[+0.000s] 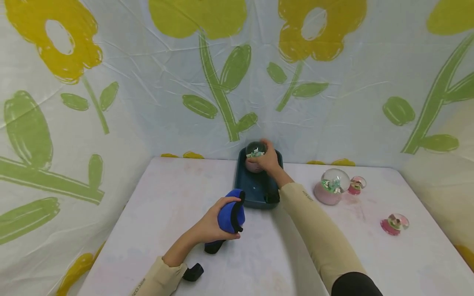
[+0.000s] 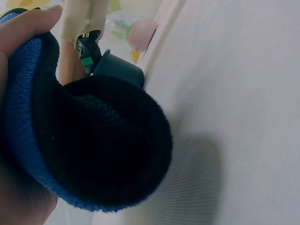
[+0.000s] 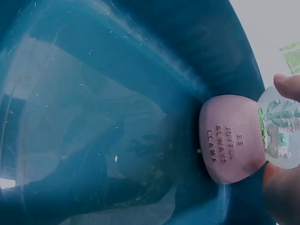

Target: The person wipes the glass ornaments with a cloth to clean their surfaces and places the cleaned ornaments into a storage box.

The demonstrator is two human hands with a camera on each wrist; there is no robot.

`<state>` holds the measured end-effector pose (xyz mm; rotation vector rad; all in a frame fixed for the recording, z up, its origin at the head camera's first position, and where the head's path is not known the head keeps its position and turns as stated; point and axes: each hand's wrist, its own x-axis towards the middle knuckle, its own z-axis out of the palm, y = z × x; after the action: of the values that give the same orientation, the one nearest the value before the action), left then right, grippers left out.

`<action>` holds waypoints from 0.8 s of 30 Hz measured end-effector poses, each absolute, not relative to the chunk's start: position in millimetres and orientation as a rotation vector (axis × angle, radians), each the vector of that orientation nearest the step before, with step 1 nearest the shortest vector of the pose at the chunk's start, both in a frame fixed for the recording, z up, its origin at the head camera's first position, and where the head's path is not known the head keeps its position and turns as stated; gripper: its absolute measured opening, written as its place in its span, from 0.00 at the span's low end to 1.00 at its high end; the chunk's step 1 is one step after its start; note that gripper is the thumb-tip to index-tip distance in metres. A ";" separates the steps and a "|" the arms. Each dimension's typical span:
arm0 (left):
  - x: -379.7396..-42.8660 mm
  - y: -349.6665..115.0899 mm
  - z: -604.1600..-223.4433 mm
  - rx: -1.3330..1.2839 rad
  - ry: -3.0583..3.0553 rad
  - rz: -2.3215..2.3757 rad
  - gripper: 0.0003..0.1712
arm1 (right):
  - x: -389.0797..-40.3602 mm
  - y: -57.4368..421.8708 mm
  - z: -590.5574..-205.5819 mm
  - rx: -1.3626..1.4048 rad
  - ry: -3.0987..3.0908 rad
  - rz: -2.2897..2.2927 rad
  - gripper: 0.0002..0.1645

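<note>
My left hand (image 1: pixel 210 222) grips a fuzzy blue cloth piece with black trim (image 1: pixel 226 216), bent round above the table. In the left wrist view the cloth piece (image 2: pixel 28 108) curves into a wide tube with a dark inside. At the back of a deep teal tray (image 1: pixel 249 192), my right hand (image 1: pixel 270 159) holds a snow globe (image 1: pixel 254 165) by its glass ball, thumb and fingers on opposite sides. The right wrist view shows its pink base (image 3: pixel 234 140), lettered "BE JOYFUL ALWAYS LLAMA", low inside the tray, with a white llama and green cactus in the ball.
On the right of the white table (image 1: pixel 177 185) stands a larger pink-based snow globe (image 1: pixel 327 196). Close behind it is a small globe (image 1: pixel 354 188), and another small one (image 1: pixel 390 227) lies tilted nearer the right edge. A flower-printed curtain (image 1: pixel 148 102) borders the table's back and sides.
</note>
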<state>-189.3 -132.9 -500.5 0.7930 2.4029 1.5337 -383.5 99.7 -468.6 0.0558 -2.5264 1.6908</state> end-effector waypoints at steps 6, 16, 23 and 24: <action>-190.0 -132.6 -500.7 0.784 2.401 1.530 0.54 | -380.7 101.1 -467.8 0.085 -2.492 1.725 0.56; -187.1 -130.1 -500.1 0.797 2.387 1.524 0.53 | -377.4 107.1 -458.8 0.120 -2.542 1.717 0.58; -187.6 -129.3 -499.7 0.843 2.384 1.545 0.54 | -364.5 114.3 -405.1 0.160 -2.671 1.653 0.57; -187.7 -128.6 -499.5 0.849 2.382 1.549 0.54 | -360.4 117.4 -394.7 0.171 -2.685 1.640 0.56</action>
<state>-187.7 -128.6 -499.5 0.8495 2.3816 1.5486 -360.4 117.4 -394.7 0.1711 -2.6855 1.6400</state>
